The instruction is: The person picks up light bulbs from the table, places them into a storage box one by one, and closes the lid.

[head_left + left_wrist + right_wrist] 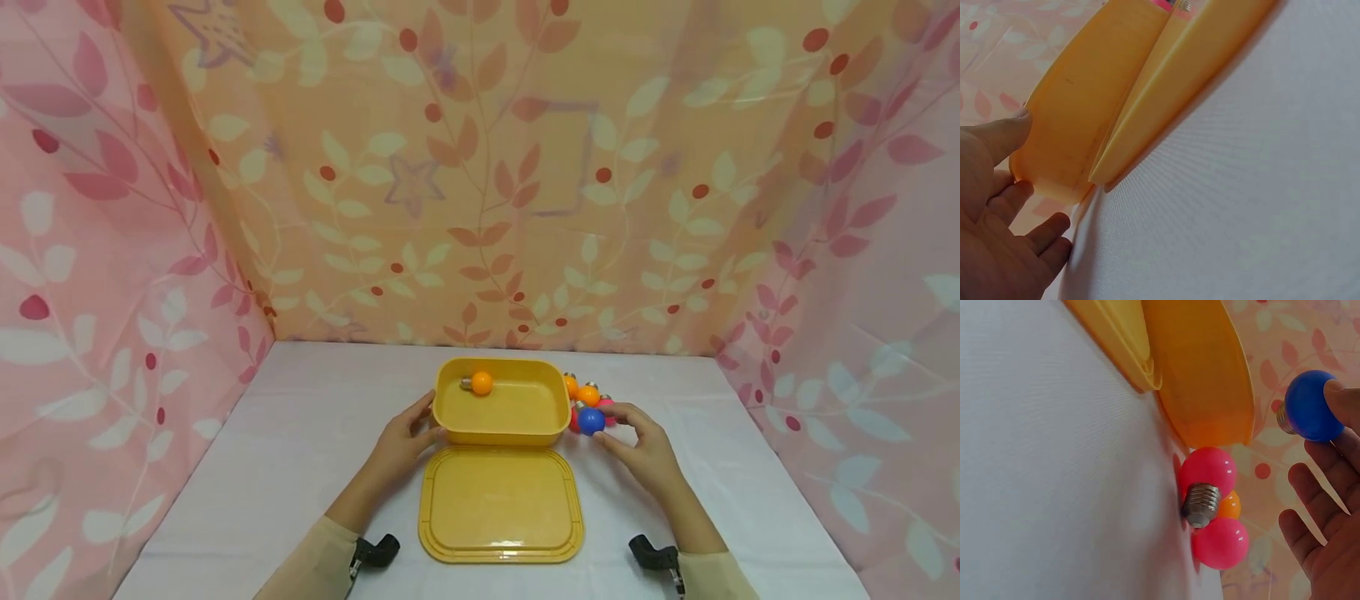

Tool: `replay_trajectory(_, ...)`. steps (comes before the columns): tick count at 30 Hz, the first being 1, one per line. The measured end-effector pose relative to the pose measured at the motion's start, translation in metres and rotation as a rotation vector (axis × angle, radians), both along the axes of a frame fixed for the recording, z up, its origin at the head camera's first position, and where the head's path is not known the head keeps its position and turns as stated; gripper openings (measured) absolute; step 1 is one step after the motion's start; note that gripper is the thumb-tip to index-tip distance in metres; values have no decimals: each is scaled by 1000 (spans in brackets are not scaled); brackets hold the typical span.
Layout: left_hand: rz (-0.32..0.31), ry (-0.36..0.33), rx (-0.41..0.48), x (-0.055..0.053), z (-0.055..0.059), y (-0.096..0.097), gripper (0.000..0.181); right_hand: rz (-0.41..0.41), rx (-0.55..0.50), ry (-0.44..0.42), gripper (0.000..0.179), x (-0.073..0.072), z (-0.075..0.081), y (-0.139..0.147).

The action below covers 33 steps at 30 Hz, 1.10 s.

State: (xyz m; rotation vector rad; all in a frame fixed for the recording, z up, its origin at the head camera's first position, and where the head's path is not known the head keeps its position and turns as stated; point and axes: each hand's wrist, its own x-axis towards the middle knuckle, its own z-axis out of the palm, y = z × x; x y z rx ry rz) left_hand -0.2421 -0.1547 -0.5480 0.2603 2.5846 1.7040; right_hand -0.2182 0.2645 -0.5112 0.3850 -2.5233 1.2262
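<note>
Head view gives us a yellow box (501, 437) with just one orange bulb (482, 383) inside, kinda toward its left end. We've got the yellow lid (501, 504) lying flat in front, on the surface (262, 483). Our left hand (405, 435) touches the box's left end, fingers loosely spread. Our right hand (647, 454) pinches a blue bulb (591, 421) between thumb and fingers, outside the box, near the orange and pink bulbs (588, 396) bunched by its right end.

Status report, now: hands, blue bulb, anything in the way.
Right hand pinching blue bulb, lifted beside yellow box. Left hand at box's left end. Lid off, in front; no obstruction seen.
</note>
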Motion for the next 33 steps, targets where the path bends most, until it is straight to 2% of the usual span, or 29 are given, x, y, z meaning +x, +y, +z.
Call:
replay_trajectory(12,-9,-5,9,1,-4,-1,73,109,-3,-165,42,-21,39,-23)
replay_trajectory(20,-6,10,3,-1,-2,-1,74,215,134,-149,39,-53,76,-43)
replay_trajectory(23,-2,7,-5,-2,-1,-3,74,266,187,-173,38,-66,88,-54)
replay_trajectory(27,3,1,4,-2,0,-4,73,323,206,-281,36,-84,96,-67)
replay_trajectory(30,1,6,12,-1,-1,-3,73,364,213,-364,38,-98,96,-75)
replay_trajectory(33,-8,6,22,0,-2,-2,72,408,224,-409,39,-109,95,-85)
